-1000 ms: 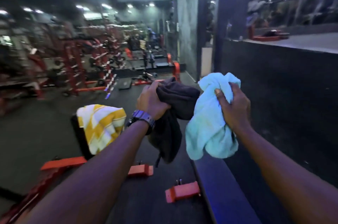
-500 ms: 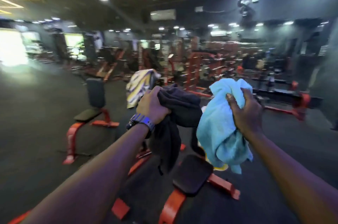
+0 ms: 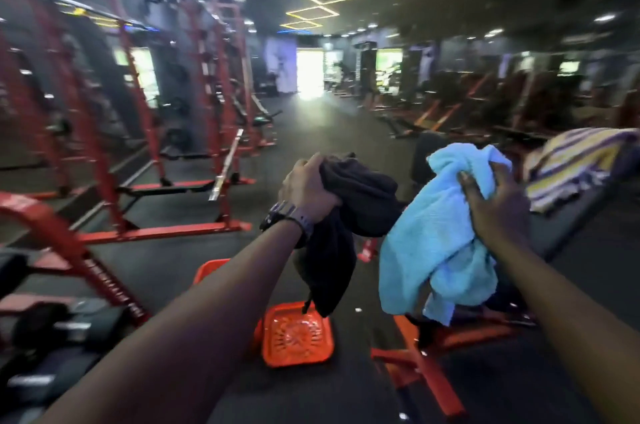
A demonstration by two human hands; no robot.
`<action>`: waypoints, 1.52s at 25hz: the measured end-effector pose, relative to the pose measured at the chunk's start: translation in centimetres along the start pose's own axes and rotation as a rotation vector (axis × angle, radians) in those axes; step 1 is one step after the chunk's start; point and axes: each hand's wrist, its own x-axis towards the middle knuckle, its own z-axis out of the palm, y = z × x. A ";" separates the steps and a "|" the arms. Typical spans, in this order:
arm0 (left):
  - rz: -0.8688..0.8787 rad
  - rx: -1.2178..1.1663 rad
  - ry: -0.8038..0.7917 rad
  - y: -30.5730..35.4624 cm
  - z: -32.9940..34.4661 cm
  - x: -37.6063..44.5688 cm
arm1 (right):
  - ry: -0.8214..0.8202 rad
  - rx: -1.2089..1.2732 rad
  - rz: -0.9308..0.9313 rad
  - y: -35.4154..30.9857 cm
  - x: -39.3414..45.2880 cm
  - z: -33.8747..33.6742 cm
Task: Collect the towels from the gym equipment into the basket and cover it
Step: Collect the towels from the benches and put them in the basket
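My left hand [image 3: 306,189] grips a dark grey towel [image 3: 349,215] that hangs down in front of me. A light blue towel [image 3: 433,243] is bunched in my right hand [image 3: 495,205], held up at the same height. Below the dark towel, an orange basket [image 3: 296,337] stands on the floor; a second orange piece [image 3: 207,267] shows behind my left forearm, partly hidden. A yellow, white and purple striped towel [image 3: 575,163] lies draped over a bench at the right edge.
Red squat racks [image 3: 214,104] line the left side. Dumbbells [image 3: 52,323] sit at the lower left. A red-framed bench [image 3: 433,351] stands under the blue towel. A dark floor aisle [image 3: 322,132] runs ahead toward a bright doorway.
The view has swung left across the gym. The orange basket has come into sight below my hands, and the striped towel now lies at the right. Both hands still hold their towels.
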 end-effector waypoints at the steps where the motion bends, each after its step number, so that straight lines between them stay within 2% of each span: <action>1: -0.035 0.037 0.027 -3.1 -1.8 0.6 | -0.048 0.054 -0.011 -1.2 0.1 3.9; 7: -0.279 0.197 0.137 -19.5 -8.5 3.8 | -0.284 0.207 -0.095 -6.8 0.6 26.4; 13: -0.442 0.280 0.246 -29.8 -12.0 9.2 | -0.443 0.289 -0.175 -11.4 2.6 44.5; 18: -0.537 0.277 0.306 -39.4 -12.3 13.6 | -0.498 0.348 -0.196 -14.3 2.7 57.9; 23: -0.573 0.228 0.265 -50.7 -9.4 20.2 | -0.526 0.297 -0.180 -14.3 1.3 70.6; 28: -0.582 0.168 0.190 -57.9 -4.6 25.5 | -0.571 0.177 -0.109 -12.2 0.5 80.2; 33: -0.638 0.153 0.126 -65.2 1.9 29.0 | -0.634 0.143 -0.055 -7.5 -1.4 89.9; 38: -0.683 0.135 0.074 -71.9 9.1 30.0 | -0.737 0.144 0.016 -1.0 -5.4 96.9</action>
